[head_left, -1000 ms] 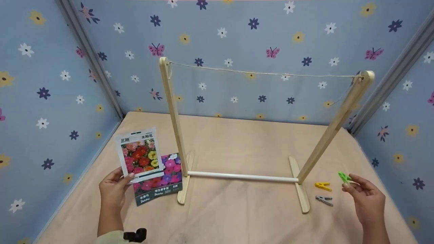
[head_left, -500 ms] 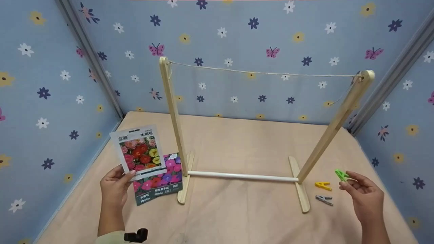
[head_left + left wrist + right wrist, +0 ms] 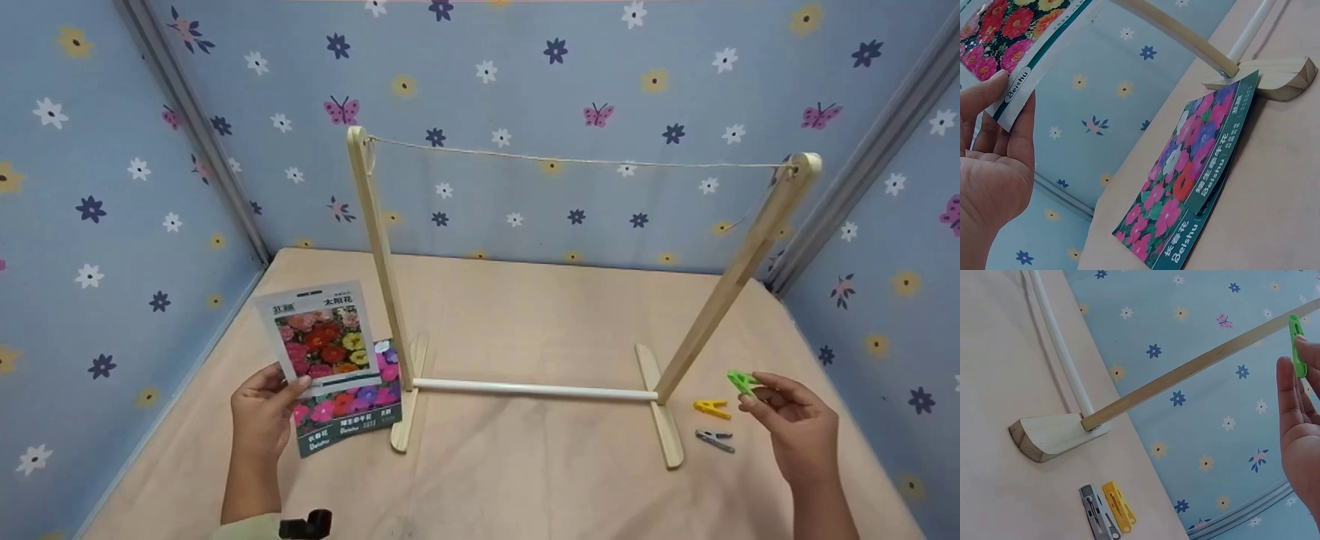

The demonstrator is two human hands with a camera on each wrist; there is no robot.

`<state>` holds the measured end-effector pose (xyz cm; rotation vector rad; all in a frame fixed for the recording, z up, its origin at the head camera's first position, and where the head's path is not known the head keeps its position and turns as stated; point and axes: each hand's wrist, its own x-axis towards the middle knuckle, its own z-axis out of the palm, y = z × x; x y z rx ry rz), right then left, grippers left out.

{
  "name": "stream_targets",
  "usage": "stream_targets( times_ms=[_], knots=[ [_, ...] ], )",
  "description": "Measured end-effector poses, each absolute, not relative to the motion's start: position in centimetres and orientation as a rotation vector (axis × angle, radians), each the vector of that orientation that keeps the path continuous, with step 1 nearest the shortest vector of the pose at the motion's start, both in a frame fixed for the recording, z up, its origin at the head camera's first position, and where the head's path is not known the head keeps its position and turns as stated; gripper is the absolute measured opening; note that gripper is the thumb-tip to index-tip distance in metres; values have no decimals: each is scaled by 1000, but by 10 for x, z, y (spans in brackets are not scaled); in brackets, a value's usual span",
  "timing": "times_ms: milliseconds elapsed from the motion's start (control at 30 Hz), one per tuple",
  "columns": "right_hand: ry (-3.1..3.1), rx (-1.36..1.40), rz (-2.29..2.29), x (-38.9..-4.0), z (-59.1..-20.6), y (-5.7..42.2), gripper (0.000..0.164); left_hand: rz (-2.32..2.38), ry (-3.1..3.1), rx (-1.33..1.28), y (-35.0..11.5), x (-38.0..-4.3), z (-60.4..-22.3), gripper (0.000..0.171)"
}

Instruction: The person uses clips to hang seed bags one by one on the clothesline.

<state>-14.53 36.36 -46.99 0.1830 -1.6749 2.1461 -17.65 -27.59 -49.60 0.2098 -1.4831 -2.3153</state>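
Note:
Between thumb and fingers, my left hand [image 3: 262,409] pinches the bottom corner of a white-edged flower seed packet [image 3: 326,341], raised above the table. Behind and below it, two more seed packets [image 3: 1179,180] with pink and purple blooms overlap on the table by the stand's left foot. On the right, my right hand [image 3: 802,424] pinches a green clothespin [image 3: 741,382] in the air. A yellow clothespin [image 3: 712,409] and a grey clothespin [image 3: 715,440] lie on the table just left of that hand.
A wooden stand spans the middle: left post [image 3: 381,262], right post [image 3: 739,281], a white bottom rod [image 3: 532,389] and a string [image 3: 570,160] tied across the top. Its feet [image 3: 660,412] rest on the peach tabletop [image 3: 525,472]. Flower-patterned walls [image 3: 502,90] enclose the table.
The held packet has shifted slightly right and tilted a little with my left hand. My right hand has moved a little left with the green clothespin. The head view has turned slightly.

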Motion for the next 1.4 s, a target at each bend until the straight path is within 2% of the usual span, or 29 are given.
stream_targets(
  times_ms=[467, 833, 1400],
  knots=[
    [-1851, 306, 2051, -152, -452, 349, 36, -2354, -1519, -42, -257, -180, -494, 27],
    [-1975, 94, 1904, -162, -430, 320, 40, -2284, -1673, 70, -245, -183, -488, 27],
    [-2017, 288, 1846, -174, -413, 294, 39, -2225, -1783, 64, -231, -192, -486, 29]
  ],
)
